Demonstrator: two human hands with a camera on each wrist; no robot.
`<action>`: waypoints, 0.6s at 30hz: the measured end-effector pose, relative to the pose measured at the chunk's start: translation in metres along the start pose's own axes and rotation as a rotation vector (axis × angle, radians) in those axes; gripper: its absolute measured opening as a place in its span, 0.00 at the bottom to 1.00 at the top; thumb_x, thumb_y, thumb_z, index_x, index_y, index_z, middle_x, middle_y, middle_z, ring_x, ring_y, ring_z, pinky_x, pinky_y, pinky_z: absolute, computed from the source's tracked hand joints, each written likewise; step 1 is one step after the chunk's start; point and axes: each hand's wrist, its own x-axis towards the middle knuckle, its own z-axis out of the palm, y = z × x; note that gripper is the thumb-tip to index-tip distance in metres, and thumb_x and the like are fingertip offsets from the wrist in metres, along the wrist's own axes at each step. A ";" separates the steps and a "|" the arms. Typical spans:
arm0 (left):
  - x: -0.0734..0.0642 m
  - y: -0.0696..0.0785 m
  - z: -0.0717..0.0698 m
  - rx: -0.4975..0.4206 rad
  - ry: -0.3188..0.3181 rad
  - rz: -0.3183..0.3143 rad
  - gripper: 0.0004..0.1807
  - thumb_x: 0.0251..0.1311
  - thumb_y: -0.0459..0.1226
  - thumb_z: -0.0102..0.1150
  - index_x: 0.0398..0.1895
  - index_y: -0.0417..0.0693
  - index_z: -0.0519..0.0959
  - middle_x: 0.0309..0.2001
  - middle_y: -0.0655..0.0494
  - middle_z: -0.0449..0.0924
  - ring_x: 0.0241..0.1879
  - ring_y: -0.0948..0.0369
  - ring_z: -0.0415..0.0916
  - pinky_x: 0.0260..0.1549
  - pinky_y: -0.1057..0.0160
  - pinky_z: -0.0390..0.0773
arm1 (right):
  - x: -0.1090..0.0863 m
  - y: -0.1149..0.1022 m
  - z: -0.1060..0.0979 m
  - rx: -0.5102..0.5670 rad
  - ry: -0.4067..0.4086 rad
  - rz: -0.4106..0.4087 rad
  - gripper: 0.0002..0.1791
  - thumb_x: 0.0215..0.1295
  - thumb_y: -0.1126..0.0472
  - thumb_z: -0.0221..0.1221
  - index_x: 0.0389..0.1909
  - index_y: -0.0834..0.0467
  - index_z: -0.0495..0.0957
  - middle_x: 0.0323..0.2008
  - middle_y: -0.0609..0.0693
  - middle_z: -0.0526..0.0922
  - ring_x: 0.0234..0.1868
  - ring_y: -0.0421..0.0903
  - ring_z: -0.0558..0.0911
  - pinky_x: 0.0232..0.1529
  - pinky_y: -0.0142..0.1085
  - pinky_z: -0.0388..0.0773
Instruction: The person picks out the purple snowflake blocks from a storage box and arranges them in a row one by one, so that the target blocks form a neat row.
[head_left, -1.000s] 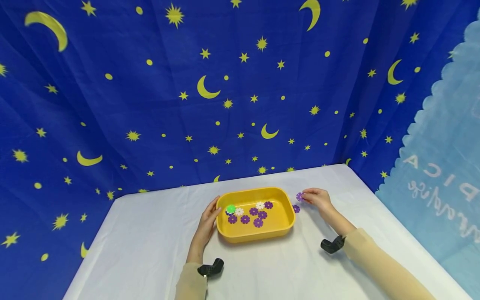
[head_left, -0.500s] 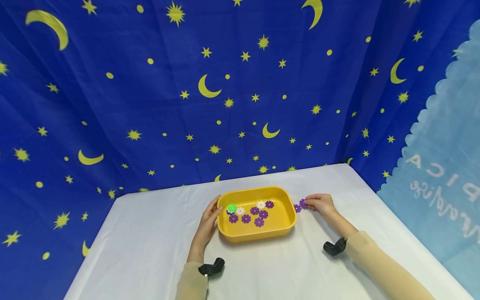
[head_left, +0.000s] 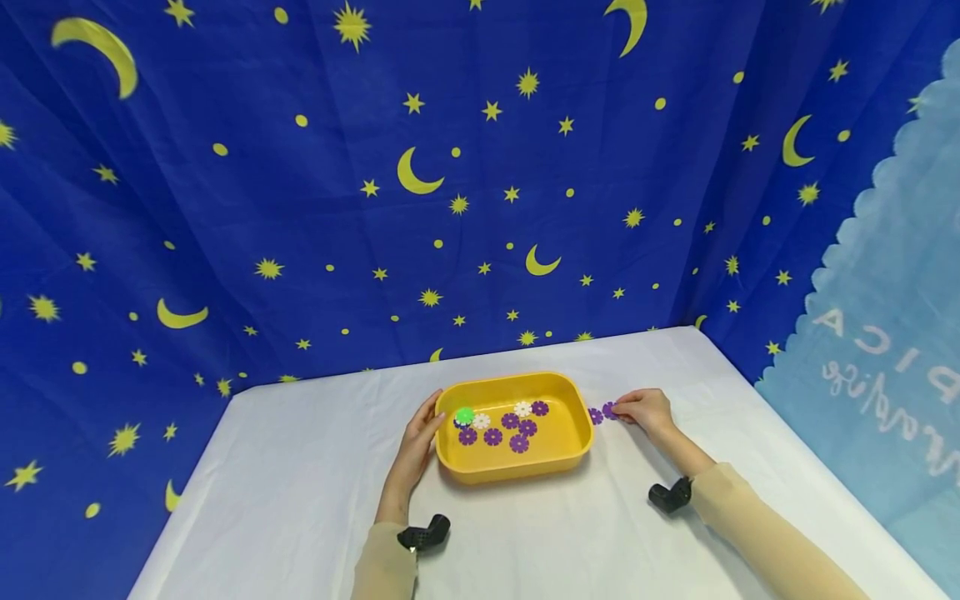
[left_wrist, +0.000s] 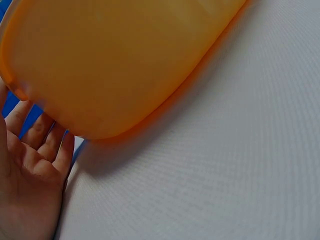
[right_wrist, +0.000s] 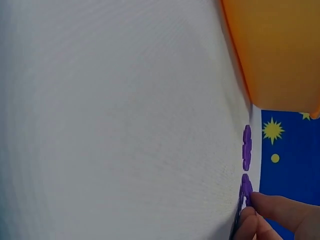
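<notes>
My left hand [head_left: 412, 446] holds the left end of a yellow plastic tray [head_left: 517, 474], thumb at the rim and fingers against the outer wall. Beyond the tray's right end, my right hand [head_left: 648, 408] pinches a purple snowflake building disc [head_left: 609, 410] between thumb and fingertips. Seen from the right wrist, that disc [right_wrist: 246, 185] is almost edge-on, with a darker strip beside it under the fingers. Another purple disc [head_left: 596, 416] lies between it and the tray wall.
Inside the tray are several purple discs [head_left: 519, 443], two white ones [head_left: 522, 408] and a green one [head_left: 465, 415] at the left, over a dark blue piece. A white cloth covers the table [head_left: 300, 467]. Behind it hangs a blue curtain [head_left: 337, 208] with moons and stars.
My right hand has brought its purple disc down and toward the front, beside the other purple disc. My left hand stays at the tray's left end.
</notes>
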 end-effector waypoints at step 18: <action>0.002 -0.002 -0.001 0.002 0.001 0.010 0.30 0.69 0.40 0.48 0.73 0.48 0.57 0.75 0.49 0.52 0.75 0.54 0.47 0.73 0.57 0.52 | -0.003 -0.012 0.000 -0.036 0.071 -0.075 0.16 0.58 0.67 0.62 0.42 0.76 0.79 0.30 0.59 0.87 0.22 0.30 0.77 0.27 0.22 0.81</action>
